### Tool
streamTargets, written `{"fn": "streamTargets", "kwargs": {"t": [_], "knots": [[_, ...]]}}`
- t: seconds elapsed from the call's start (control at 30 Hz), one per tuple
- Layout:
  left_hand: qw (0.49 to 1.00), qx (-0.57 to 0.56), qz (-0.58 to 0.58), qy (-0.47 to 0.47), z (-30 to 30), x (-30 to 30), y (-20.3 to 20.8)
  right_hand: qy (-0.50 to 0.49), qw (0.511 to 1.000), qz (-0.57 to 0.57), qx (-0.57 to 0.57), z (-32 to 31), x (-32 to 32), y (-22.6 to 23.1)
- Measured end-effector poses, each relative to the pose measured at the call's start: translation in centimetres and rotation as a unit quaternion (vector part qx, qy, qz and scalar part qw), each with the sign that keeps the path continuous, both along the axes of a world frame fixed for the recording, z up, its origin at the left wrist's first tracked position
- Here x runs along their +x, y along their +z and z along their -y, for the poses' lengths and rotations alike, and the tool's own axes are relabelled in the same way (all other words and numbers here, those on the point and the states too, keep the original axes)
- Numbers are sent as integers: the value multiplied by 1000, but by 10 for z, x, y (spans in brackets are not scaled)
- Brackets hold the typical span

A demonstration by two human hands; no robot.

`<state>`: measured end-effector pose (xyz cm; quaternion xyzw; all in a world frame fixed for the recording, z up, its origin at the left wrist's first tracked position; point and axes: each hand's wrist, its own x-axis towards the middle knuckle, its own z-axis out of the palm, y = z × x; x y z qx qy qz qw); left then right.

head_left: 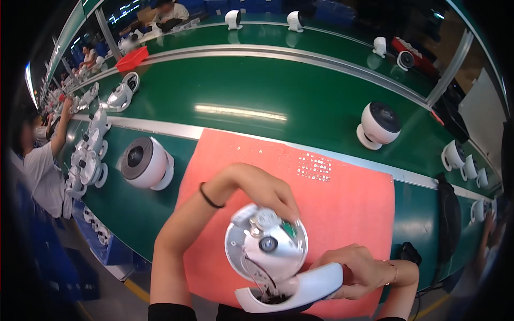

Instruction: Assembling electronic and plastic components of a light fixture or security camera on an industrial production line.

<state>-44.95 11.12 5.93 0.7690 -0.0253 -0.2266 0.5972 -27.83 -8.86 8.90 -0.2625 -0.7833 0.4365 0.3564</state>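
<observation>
My left hand point(266, 191) grips the top rim of a round white fan housing point(266, 248) that is open toward me, with a motor, thin wires and a green circuit board inside. My right hand point(357, 269) holds the curved white base piece point(297, 292) that hangs from the housing's lower edge. Both are raised above a salmon-pink mat point(342, 198) on the green workbench. A black band sits on my left wrist, a thin bracelet on my right.
A finished white fan point(145, 162) lies on the bench left of the mat. Another fan point(378, 124) rides the green conveyor point(241, 85) beyond. More fans line the left and right edges. A red bin point(131, 58) is far left. Other workers are at the left side.
</observation>
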Motion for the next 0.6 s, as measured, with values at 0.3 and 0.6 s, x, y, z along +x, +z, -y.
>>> {"fn": "streamTargets", "kwargs": {"t": [0.3,0.6], "knots": [[841,61,135,520,89,-50,15,-81,929,-47,-358,-1,-11,-11],[785,359,116,492,216,-127,-3,-24,924,-109,-366,-1,-9,0]]}}
